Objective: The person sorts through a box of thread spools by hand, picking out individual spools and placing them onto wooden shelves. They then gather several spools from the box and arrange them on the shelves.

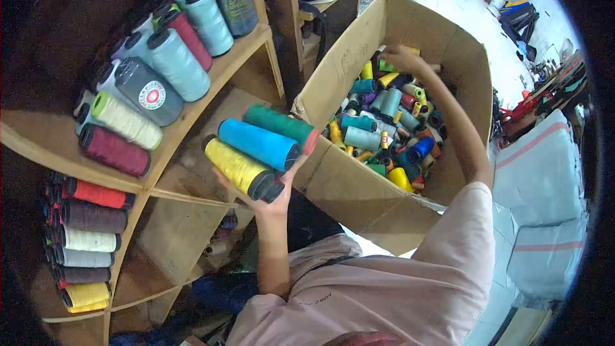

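My left hand [282, 197] cradles several thread spools from below, lying side by side. A yellow spool [237, 165], a blue spool [259, 144] and a green spool [282, 125] show on top, and the dark end of another peeks out beneath the yellow one. Over the far part of a large cardboard box [359, 198], my right hand [405, 59] has its fingers curled down around a spool with bright green on it [385, 65]; the fingertips are partly hidden. Loose spools in many colours, such as a pale teal one [362, 138], lie jumbled in the box.
On the left, a wooden shelf [192, 106] holds upright and lying spools, including a grey one [149, 92] and a maroon one [115, 150]. Lower, a compartment holds a stack with a red spool [99, 193]. White wrapped bundles [538, 173] stand right of the box.
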Tool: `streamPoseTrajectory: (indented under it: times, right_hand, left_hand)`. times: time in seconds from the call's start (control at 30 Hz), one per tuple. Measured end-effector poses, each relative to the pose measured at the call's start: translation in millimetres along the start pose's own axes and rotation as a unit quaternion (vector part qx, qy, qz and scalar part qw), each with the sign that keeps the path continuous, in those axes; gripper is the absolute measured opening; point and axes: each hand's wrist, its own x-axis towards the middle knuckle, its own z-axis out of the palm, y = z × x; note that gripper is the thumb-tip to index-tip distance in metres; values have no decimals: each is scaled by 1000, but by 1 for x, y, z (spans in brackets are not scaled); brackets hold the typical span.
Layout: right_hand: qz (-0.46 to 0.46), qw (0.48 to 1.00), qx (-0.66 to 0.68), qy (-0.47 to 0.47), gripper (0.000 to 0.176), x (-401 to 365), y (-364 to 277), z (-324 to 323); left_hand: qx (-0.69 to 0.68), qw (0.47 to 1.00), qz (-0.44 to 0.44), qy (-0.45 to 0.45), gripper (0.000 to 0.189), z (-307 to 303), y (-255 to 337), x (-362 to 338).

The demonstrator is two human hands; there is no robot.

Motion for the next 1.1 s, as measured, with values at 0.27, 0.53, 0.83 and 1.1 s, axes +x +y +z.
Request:
streamPoseTrajectory:
  times: [0.27,0.53,0.83,1.1]
  right_hand:
    - [-82,987,-96,-94,43,30,70,163]
    - [-21,997,61,-37,57,89,98,304]
    - [3,956,253,-147,54,104,121,300]
    - [146,922,327,-149,55,48,32,242]
  left_hand:
    - [-35,995,10,-98,76,7,8,2]
    - [148,981,126,26,87,7,13,6]
    - [151,977,146,40,91,6,19,5]
    - [-67,994,54,-64,108,-2,25,0]
